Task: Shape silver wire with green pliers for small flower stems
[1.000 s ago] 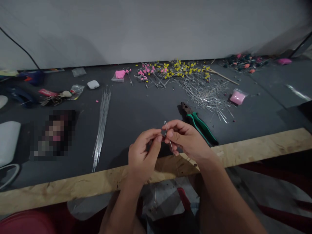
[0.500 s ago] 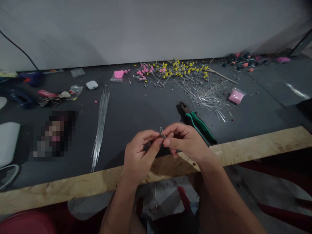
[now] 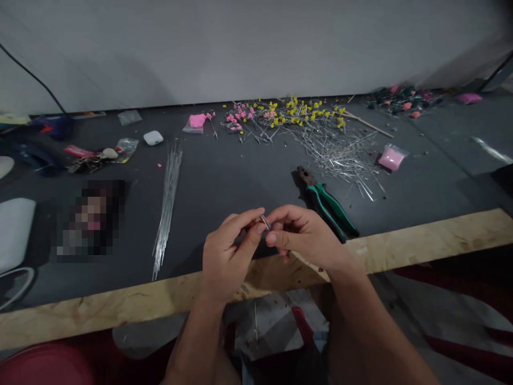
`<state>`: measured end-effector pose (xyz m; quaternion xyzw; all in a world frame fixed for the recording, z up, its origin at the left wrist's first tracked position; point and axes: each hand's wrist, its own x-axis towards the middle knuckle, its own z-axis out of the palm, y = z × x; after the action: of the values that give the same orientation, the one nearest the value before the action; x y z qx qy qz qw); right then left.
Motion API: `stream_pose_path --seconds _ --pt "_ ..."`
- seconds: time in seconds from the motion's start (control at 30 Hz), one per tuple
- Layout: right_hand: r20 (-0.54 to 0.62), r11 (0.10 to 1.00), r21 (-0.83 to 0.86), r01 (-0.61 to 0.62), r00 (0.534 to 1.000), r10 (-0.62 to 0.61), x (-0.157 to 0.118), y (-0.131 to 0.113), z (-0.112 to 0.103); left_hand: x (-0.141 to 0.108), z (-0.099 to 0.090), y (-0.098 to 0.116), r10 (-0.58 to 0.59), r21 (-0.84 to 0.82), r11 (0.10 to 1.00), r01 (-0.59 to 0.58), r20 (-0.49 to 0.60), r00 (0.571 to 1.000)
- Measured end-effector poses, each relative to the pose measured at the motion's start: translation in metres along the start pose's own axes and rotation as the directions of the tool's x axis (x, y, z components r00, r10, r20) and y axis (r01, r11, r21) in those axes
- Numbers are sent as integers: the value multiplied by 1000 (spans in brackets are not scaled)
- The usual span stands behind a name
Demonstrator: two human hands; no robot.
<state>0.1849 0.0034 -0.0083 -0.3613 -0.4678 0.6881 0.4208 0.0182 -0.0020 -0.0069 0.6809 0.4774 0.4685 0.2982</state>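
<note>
Here, both hands meet just above the near wooden edge of the dark grey table (image 3: 224, 182), and everything else is placed from the green-handled pliers (image 3: 326, 204) lying on it. The left hand (image 3: 226, 256) and right hand (image 3: 306, 238) sit just left of the pliers' handles, fingertips together. Between them is a short thin silver wire piece (image 3: 265, 222), pinched by the left thumb and forefinger at one side and by the right fingers (image 3: 276, 235) at the other. Only a small bright stretch of it shows; that stretch slants from upper left to lower right, its long axis roughly across the gap between the two hands. Its ends are hidden in the grips.

As for containers, a small clear plastic bag of pink material (image 3: 390, 159) lies to the right of the pliers and further back, and a second clear bag with a pink lump (image 3: 195, 123) lies far back to their left. A crumpled clear bag (image 3: 126, 147) lies well left; its contents are too blurred to tell.

Behind the pliers spreads a loose heap of cut silver wire pins (image 3: 340, 155), and beyond it a cluster of yellow- and pink-tipped pins (image 3: 280, 115). A long bundle of straight silver wires (image 3: 167, 203) lies well left of the pliers, running front to back.
</note>
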Motion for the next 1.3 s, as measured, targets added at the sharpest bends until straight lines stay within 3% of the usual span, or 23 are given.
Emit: stream_pose_path --seconds 0.43,0.6,0.77,0.97,1.3 --pt "-72 984 -165 68 994 -81 -1 2 5 1 2 3 -7 -5 1000 7 -83 997" --pt "-81 991 -108 79 993 -87 0 1 5 -2 3 1 -53 -73 996 45 -108 993" --pt "-120 996 -61 65 990 -72 -1 -2 3 -5 2 1 -74 -123 990 70 -35 997" --pt "-89 993 20 113 990 -111 -1 -1 4 -5 0 3 -84 -87 992 86 25 996" --pt "-31 993 105 56 998 -53 -1 0 1 -2 -1 3 -34 22 999 33 15 999"
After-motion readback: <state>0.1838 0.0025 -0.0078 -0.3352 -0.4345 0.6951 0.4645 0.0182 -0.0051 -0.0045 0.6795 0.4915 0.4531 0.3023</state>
